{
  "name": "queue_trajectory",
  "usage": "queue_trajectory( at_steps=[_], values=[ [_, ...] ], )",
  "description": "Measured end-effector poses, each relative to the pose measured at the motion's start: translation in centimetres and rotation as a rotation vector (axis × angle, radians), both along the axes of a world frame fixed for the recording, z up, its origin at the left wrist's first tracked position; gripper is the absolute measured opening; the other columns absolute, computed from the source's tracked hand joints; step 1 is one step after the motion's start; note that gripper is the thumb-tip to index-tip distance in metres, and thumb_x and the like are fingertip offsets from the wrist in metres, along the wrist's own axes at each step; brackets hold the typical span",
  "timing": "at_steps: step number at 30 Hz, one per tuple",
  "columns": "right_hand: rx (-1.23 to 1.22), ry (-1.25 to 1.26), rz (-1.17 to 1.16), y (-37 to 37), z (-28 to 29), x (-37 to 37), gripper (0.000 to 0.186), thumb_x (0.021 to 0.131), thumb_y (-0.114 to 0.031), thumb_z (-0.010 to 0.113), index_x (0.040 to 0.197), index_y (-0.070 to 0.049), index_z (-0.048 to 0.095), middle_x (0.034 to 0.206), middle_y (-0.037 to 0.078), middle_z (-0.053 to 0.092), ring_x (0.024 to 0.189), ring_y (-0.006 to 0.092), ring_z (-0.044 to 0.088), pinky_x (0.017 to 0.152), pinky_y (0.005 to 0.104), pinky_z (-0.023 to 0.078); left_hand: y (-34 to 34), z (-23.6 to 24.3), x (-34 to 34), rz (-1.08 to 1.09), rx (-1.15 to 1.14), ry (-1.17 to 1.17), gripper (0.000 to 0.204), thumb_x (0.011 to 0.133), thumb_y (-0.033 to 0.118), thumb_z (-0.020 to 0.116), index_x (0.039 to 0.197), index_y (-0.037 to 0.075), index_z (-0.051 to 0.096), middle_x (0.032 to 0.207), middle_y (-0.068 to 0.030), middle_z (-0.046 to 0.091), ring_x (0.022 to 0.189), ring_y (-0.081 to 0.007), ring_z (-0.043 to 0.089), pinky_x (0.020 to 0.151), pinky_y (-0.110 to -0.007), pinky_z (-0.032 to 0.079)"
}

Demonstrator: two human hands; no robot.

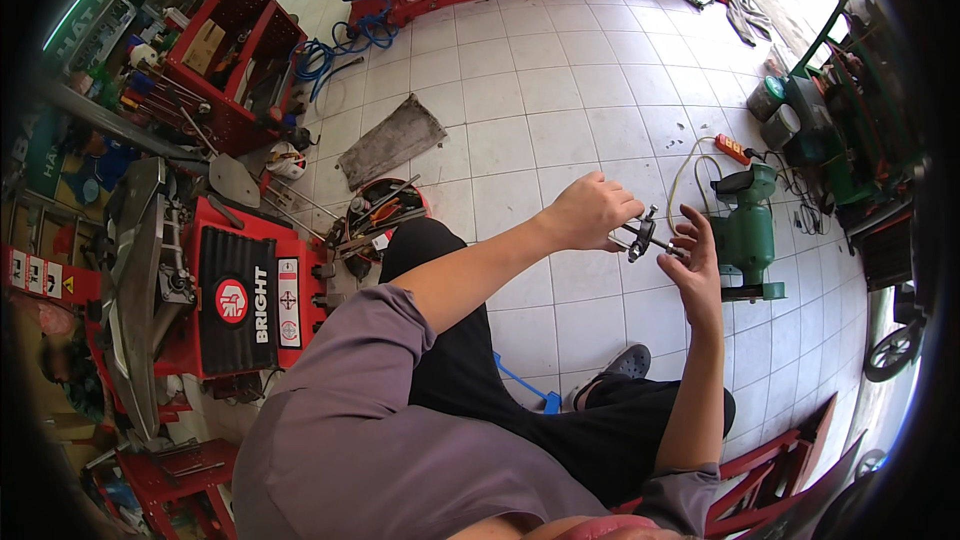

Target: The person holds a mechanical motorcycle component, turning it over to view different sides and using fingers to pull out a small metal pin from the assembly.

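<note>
Left of the grinder (752, 230), over floor tiles (585, 315), left hand (592, 214) pinches a metal tool (642, 238), fingertips part-hidden; right hand (698, 278) spread, contact unclear.

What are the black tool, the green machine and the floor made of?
The tool: probably metal, dark, with bright glints where light catches it.
The green machine: likely painted metal; its smooth green coat has a soft shine.
The floor: pale, smooth tiles, perhaps ceramic; thin lines split it into squares.
</note>
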State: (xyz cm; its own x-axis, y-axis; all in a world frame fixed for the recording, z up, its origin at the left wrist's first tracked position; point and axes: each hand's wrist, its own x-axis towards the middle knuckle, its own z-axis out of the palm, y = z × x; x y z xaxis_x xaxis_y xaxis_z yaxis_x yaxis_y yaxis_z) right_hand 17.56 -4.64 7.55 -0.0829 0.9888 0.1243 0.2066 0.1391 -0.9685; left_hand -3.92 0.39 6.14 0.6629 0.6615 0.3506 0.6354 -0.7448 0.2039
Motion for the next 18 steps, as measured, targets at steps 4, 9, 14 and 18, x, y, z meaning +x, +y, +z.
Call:
queue_trajectory(
  at_steps=[4,9,14,18],
  values=[
    [-0.409,0.001,-0.039,0.9,-0.2,1.2,0.045,0.091,-0.031,0.063,0.122,0.0,0.05,0.091,0.006,0.057,0.078,0.0096,0.052,0.067,0.0224,0.043,0.1,0.1,0.1,-0.001,-0.022,0.015,0.056,0.055,0.032,0.086,0.102,0.014,0.061,0.086,0.0024,0.063,0.083,-0.0153,0.061,0.071,-0.032,0.043],
    [-0.308,0.059,0.116,0.4,-0.3,1.3,0.048,0.085,-0.013,0.063,0.13,-0.005,0.046,0.098,0.006,0.056,0.083,0.0094,0.052,0.068,0.0206,0.042,0.0,-0.3,0.2,-0.013,-0.016,0.012,0.056,0.055,0.033,0.086,0.102,0.014,0.061,0.087,0.0023,0.063,0.084,-0.0155,0.061,0.071,-0.032,0.042],
    [-0.078,0.1,-0.013,0.3,0.2,0.5,0.055,0.082,-0.005,0.061,0.134,-0.008,0.043,0.098,0.005,0.056,0.085,0.009,0.052,0.068,0.0212,0.042,0.0,-0.3,0.2,-0.017,-0.011,0.012,0.054,0.057,0.035,0.085,0.1,0.014,0.06,0.087,0.0021,0.063,0.084,-0.0158,0.061,0.071,-0.031,0.042],
    [-0.456,-0.036,0.051,1.1,-0.5,1.5,0.049,0.087,-0.006,0.06,0.132,-0.005,0.043,0.078,0.001,0.055,0.073,0.0074,0.051,0.066,0.0205,0.041,0.0,-0.5,0.1,-0.007,-0.001,0.02,0.053,0.057,0.036,0.085,0.099,0.014,0.06,0.086,0.0023,0.062,0.083,-0.0155,0.061,0.07,-0.031,0.042]
  ],
)
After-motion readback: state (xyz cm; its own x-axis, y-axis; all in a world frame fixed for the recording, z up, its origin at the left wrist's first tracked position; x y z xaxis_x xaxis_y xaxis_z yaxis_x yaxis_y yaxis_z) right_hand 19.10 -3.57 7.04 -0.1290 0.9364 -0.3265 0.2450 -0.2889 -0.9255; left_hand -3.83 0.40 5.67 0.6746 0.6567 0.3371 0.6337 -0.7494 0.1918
